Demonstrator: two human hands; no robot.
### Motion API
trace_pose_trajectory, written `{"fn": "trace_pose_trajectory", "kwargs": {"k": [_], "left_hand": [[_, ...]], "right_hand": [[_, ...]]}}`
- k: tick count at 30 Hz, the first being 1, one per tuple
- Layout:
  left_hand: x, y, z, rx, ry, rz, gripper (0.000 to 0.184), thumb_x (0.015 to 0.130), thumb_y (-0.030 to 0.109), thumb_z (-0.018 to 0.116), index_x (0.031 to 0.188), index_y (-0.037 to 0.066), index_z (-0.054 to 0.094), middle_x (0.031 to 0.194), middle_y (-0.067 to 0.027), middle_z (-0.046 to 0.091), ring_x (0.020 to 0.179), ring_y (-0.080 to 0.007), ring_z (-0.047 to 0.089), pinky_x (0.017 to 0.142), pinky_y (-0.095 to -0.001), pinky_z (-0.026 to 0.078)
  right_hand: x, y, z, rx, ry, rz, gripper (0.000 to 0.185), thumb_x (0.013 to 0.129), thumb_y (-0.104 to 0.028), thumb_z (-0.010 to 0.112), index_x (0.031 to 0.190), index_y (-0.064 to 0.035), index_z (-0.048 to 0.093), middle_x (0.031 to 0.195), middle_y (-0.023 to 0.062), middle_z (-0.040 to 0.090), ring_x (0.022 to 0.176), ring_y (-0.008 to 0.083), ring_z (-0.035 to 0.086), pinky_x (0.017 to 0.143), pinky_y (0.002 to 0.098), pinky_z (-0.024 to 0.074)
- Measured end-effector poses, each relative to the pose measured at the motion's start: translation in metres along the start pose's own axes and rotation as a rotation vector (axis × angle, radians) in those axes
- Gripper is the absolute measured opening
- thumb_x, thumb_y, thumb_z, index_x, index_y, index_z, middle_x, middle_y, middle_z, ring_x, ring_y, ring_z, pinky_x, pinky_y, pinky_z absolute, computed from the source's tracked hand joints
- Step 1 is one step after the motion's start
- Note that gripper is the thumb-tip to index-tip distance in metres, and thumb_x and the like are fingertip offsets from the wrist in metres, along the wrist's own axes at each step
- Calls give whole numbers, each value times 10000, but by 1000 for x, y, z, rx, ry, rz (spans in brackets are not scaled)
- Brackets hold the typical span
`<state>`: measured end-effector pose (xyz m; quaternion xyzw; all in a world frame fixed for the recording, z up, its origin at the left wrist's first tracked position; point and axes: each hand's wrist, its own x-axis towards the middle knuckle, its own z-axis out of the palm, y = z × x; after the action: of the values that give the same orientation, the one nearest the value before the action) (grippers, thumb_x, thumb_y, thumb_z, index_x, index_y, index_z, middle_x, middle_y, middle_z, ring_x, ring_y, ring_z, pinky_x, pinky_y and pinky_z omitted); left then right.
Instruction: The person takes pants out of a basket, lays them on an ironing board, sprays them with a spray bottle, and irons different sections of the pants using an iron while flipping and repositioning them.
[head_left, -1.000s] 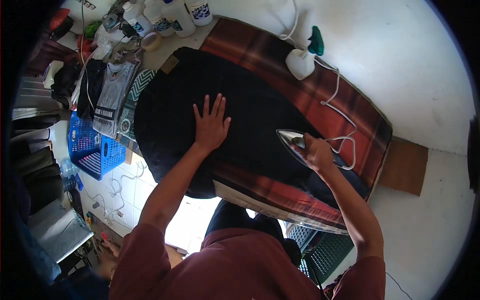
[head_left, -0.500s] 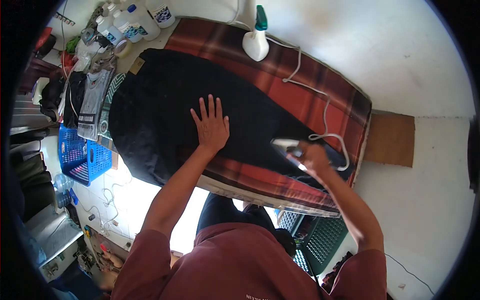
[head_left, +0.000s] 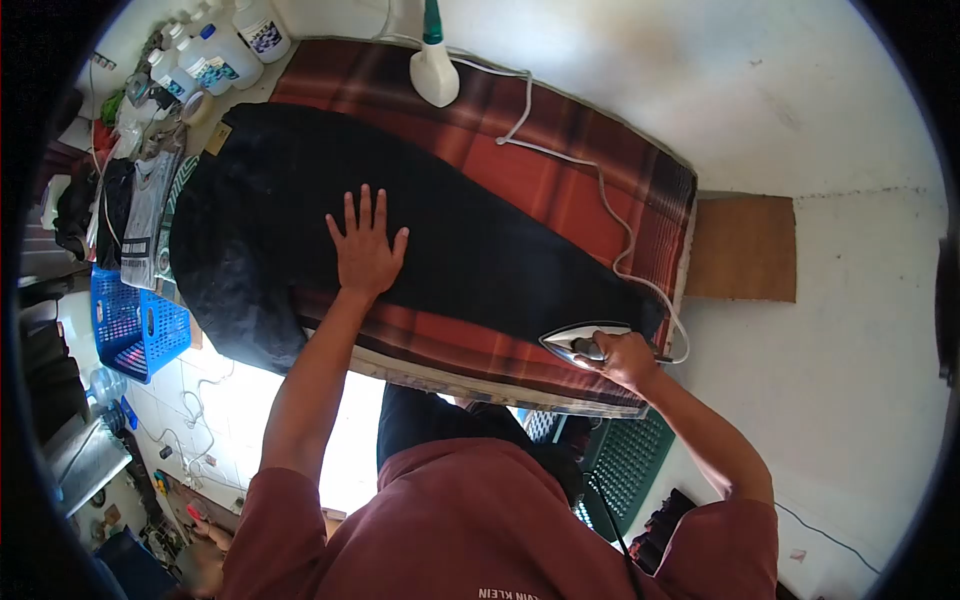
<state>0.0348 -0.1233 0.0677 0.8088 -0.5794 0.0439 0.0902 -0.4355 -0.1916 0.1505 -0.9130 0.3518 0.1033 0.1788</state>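
Black trousers (head_left: pixel 470 240) lie across a red plaid cloth (head_left: pixel 560 190), with a tan patch (head_left: pixel 217 138) at their waist end. My left hand (head_left: pixel 367 250) rests flat on the fabric, fingers spread, holding nothing. Around the handle of an iron (head_left: pixel 566 342) my right hand (head_left: pixel 622 358) is closed. The iron's tip points left, at the near edge of the narrow leg end. A white cord (head_left: pixel 615 225) runs from its rear up over the cloth. Beyond the trousers stands a white spray bottle (head_left: pixel 434 78) with a green head.
Plastic bottles (head_left: pixel 232 58) and a tape roll (head_left: pixel 197 107) are at the back left, near folded shirts (head_left: pixel 148 215). A blue basket (head_left: pixel 140 325) sits below them. Cardboard (head_left: pixel 742 248) lies right of the cloth. Part of another person (head_left: pixel 210 540) shows at the lower left.
My right hand has moved the iron over the trouser leg to its near edge. The view has shifted, so the table and the things on it appear further left.
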Motion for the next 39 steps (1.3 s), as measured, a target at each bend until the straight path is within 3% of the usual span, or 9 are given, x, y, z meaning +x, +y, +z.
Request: {"fn": "trace_pose_trajectory", "kwargs": {"k": [7,11,15,17,20,23,27,32,39], "left_hand": [[-1,0,4,68,9,1,728,1021,467,511,1624,111,311,1698,-139,241,1560,-403,211,1195,-713,185],[2,2,3,88,15,-1,730,1014,467,521,1620,113,322,1691,-144,255,1558,-407,217,1194,-715,190],[1,2,4,85,28,6,723,1016,466,515,1620,117,323,1690,-142,258,1559,-403,218,1194,-715,191],[1,2,3,91,17,-2,719,1020,466,506,1621,118,322,1690,-140,258,1560,-402,217,1195,-712,187],[2,3,3,99,-3,-10,718,1022,468,498,1621,113,321,1690,-140,258,1562,-402,213,1198,-709,183],[1,1,4,87,10,-4,717,1024,471,494,1619,110,323,1689,-141,259,1562,-401,209,1198,-710,180],[5,0,3,95,3,-12,716,1025,473,491,1618,109,324,1689,-142,258,1563,-401,202,1200,-709,176],[1,0,5,74,9,-2,717,1026,474,490,1622,114,316,1689,-139,259,1562,-402,203,1202,-706,172],[2,1,4,96,7,-6,717,1021,469,501,1619,115,324,1687,-134,266,1559,-393,221,1199,-705,190]], "right_hand": [[17,53,-22,-25,178,318,570,887,-646,689,889,-79,633,694,203,682,686,414,706,596,509,551],[20,38,-17,-22,148,39,539,891,-600,710,974,-70,655,736,204,693,700,419,701,639,510,561],[54,40,-38,59,210,288,505,902,-546,718,982,-53,647,775,201,704,747,396,715,682,508,564],[62,34,-25,165,353,94,522,916,-572,704,1033,-64,673,752,213,698,731,410,710,664,495,550],[76,12,-21,89,261,-18,546,928,-582,679,984,-39,655,749,220,692,735,422,704,661,512,545],[107,7,-39,76,233,161,531,920,-576,686,939,-48,644,770,215,697,747,418,706,667,519,545],[128,-15,-27,45,244,-90,528,906,-594,685,918,-67,645,737,198,694,717,417,707,664,528,551],[179,-14,-49,30,246,-79,511,892,-587,697,954,-80,679,745,165,709,730,419,707,672,529,557],[62,-43,-11,-69,-50,-240,501,901,-568,703,969,-72,685,729,176,702,677,383,710,687,485,567]]}}
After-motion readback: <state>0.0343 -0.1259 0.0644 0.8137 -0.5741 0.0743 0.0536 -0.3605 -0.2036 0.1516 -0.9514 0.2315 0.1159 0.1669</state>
